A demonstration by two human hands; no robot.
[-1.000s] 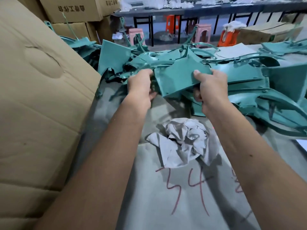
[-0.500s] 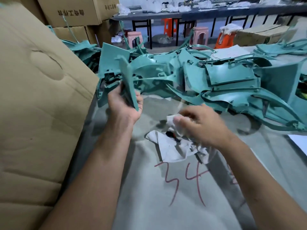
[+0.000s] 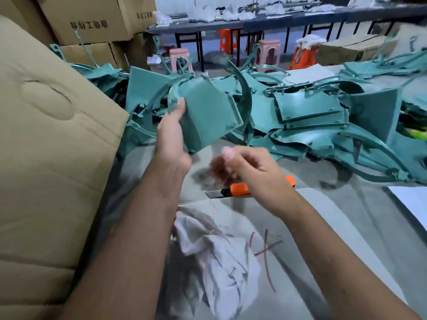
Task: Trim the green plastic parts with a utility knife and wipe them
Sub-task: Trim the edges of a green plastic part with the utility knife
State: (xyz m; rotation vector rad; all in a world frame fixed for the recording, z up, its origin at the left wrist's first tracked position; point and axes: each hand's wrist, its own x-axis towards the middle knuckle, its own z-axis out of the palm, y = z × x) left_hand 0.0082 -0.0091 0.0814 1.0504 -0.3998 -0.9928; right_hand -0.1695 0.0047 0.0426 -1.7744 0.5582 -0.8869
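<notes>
Since a moment ago my right hand [image 3: 249, 168] has left the rag [image 3: 217, 255], which now lies nearer me, uncovering the orange knife [image 3: 240, 189] on the table [image 3: 346, 227]. My left hand [image 3: 172, 135] grips a green panel [image 3: 205, 116], raised and turned flat-on. The right is blurred, fingers curled; I cannot tell if it holds anything. More green parts [image 3: 312, 121] are piled behind.
</notes>
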